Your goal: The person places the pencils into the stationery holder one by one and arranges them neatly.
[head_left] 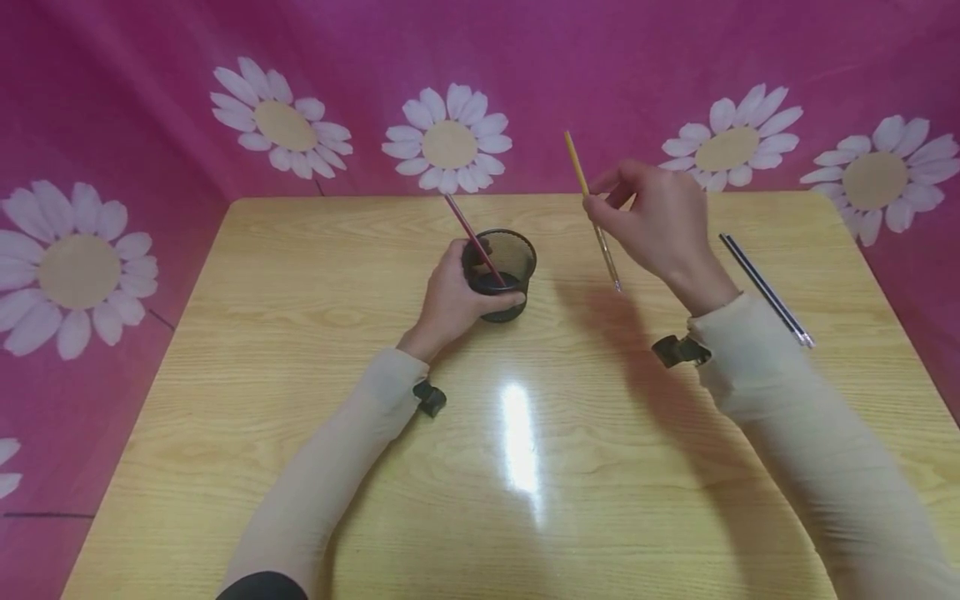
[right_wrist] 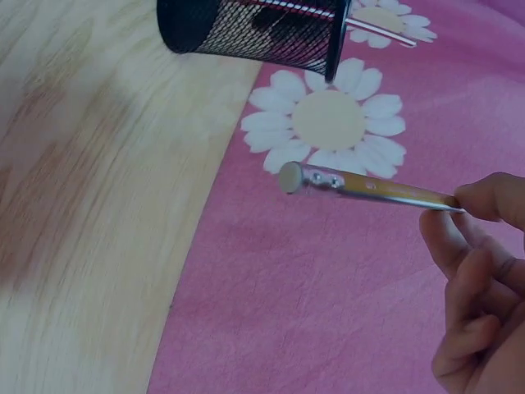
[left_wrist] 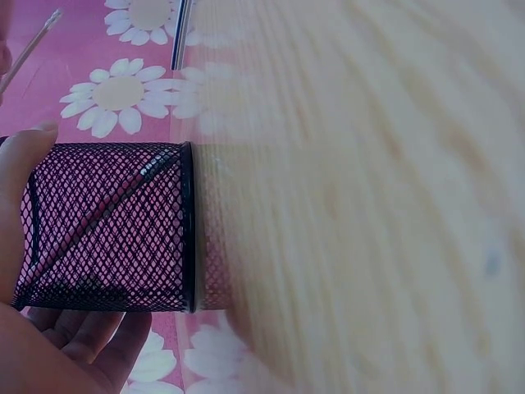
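Note:
A black wire-mesh pencil cup (head_left: 519,252) stands upright on the wooden table. My left hand (head_left: 452,293) grips its near left side, thumb across the front and fingers round the far side. Leaning inside the cup is a red-striped pencil (head_left: 467,227), its upper end out over the rim. To the right of the cup and above the table, my right hand (head_left: 666,218) pinches a yellow pencil (head_left: 576,161) between thumb and fingertips. Its eraser end (right_wrist: 290,177) points down, with a metal band beside it in the right wrist view.
Two dark striped pencils (head_left: 765,287) lie side by side on the table (head_left: 420,500), right of the right forearm. A pink cloth (head_left: 555,67) with large white daisies hangs behind the table's back edge and along both sides.

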{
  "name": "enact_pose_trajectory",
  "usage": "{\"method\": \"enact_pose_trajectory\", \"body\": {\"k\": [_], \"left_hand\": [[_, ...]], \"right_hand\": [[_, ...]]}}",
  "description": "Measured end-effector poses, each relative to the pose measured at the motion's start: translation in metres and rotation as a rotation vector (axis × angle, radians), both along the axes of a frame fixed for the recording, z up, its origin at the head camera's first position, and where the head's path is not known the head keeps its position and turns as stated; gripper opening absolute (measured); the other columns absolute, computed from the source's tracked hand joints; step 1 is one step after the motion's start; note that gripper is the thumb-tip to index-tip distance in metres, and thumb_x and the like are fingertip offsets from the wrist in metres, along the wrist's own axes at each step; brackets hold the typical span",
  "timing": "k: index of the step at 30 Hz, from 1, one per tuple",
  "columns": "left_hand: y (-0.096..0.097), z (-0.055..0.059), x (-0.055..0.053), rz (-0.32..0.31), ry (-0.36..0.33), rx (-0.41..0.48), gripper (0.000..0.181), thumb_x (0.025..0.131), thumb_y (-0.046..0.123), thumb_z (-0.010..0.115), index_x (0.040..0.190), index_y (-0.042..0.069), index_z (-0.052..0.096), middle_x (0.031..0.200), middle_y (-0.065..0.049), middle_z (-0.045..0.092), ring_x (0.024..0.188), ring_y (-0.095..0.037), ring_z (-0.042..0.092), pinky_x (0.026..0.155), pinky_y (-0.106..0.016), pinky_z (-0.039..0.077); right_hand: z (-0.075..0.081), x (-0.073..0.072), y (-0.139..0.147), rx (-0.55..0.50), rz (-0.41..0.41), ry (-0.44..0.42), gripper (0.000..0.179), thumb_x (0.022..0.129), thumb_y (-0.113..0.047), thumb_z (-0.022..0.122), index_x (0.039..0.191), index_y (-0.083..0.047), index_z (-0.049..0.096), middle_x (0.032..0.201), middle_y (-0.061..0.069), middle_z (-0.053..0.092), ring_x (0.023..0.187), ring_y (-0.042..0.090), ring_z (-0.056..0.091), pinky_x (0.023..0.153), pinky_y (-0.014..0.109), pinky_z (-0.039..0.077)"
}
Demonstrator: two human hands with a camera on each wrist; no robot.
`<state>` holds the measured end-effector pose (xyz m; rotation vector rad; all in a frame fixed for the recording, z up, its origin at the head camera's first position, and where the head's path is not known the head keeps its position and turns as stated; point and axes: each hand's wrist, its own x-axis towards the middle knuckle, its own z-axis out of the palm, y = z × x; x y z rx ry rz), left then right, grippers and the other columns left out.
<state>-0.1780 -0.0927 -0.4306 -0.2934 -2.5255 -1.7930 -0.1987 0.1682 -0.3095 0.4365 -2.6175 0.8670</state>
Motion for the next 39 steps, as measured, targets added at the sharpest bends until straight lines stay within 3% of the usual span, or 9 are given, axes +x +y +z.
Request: {"method": "enact_pose_trajectory", "body": {"k": [4,8,15,26,32,39], "left_hand": [[0.000,0.000,0.000,0.000,0.002,0.005,0.080,0.077,0.016,0.103,0.138,0.000,0.054,0.125,-0.018,0.067,0.118,-0.028,0.067,0.106,-0.038,0.053],[0.000,0.000,0.000,-0.002,0.002,0.012,0.081,0.077,0.016,0.103,0.139,0.000,0.054,0.126,-0.019,0.067,0.118,-0.028,0.067,0.107,-0.038,0.052],[0.001,-0.001,0.001,-0.004,-0.004,0.002,0.080,0.077,0.017,0.103,0.139,0.000,0.054,0.126,-0.016,0.066,0.119,-0.027,0.067,0.106,-0.037,0.053],[-0.001,0.002,0.001,-0.012,-0.011,-0.003,0.081,0.080,0.017,0.101,0.142,0.001,0.052,0.130,-0.019,0.065,0.123,-0.029,0.065,0.109,-0.038,0.052],[0.000,0.002,0.000,-0.011,-0.010,0.005,0.081,0.079,0.016,0.102,0.141,0.001,0.052,0.131,-0.019,0.065,0.123,-0.029,0.065,0.109,-0.039,0.052],[0.000,0.002,0.000,-0.006,-0.014,0.004,0.081,0.078,0.016,0.102,0.140,0.001,0.052,0.134,-0.020,0.064,0.124,-0.030,0.065,0.110,-0.039,0.052]], "right_hand": [[0.002,-0.001,-0.005,-0.015,0.028,0.048,0.017,0.099,-0.021,0.076,0.102,-0.006,0.082,0.087,0.011,0.080,0.053,0.004,0.051,0.056,0.023,0.034],[0.006,-0.001,-0.011,-0.033,0.042,0.064,0.016,0.100,-0.020,0.077,0.102,-0.005,0.082,0.089,0.010,0.081,0.058,0.008,0.055,0.054,0.019,0.035],[0.011,0.002,-0.021,-0.085,0.053,0.058,0.016,0.101,-0.018,0.076,0.103,-0.003,0.081,0.092,0.011,0.081,0.070,0.020,0.064,0.061,0.019,0.039],[0.025,0.002,-0.041,-0.169,0.092,0.062,0.016,0.102,-0.016,0.076,0.106,-0.001,0.080,0.093,0.010,0.080,0.070,0.008,0.063,0.061,0.016,0.046],[0.025,0.002,-0.052,-0.220,0.123,0.109,0.013,0.101,-0.012,0.076,0.106,0.000,0.080,0.093,0.011,0.080,0.072,0.011,0.065,0.062,0.016,0.047],[0.019,0.002,-0.062,-0.255,0.131,0.106,0.013,0.101,-0.013,0.077,0.105,-0.001,0.079,0.093,0.009,0.080,0.074,0.013,0.067,0.063,0.017,0.048]]}}
